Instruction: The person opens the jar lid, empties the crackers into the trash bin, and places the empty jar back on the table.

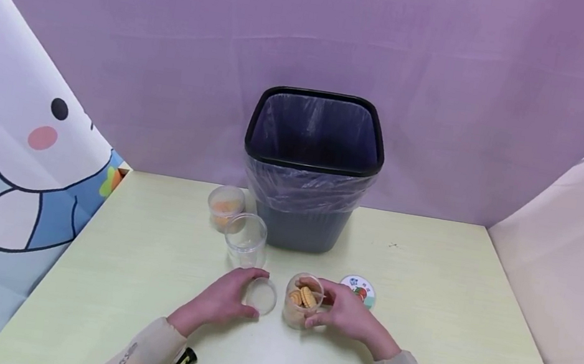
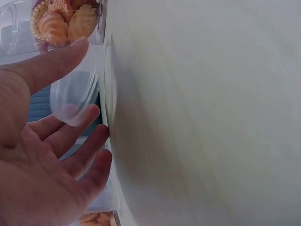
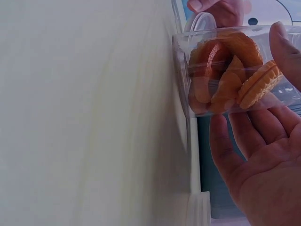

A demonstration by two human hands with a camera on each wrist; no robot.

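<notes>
My right hand (image 1: 346, 313) grips a clear plastic jar (image 1: 296, 316), thumb on the near side and fingers behind it. Inside lie several ridged, golden biscuits (image 3: 261, 84). To the left, my left hand (image 1: 222, 297) holds a translucent round lid (image 1: 261, 296) by its edge, between thumb and fingertips. The lid is tilted in the left wrist view, and one fingertip shows through it. Beyond the right hand lies a round white lid (image 1: 358, 284) with a printed picture, partly covered by that hand.
A clear jar (image 1: 245, 239) with nothing visible inside stands beyond the left hand. Behind it is another clear container (image 1: 225, 200) with orange pieces. A dark bin (image 1: 299, 227) lined with a plastic bag stands at the table's back, before a purple cloth (image 1: 201, 68).
</notes>
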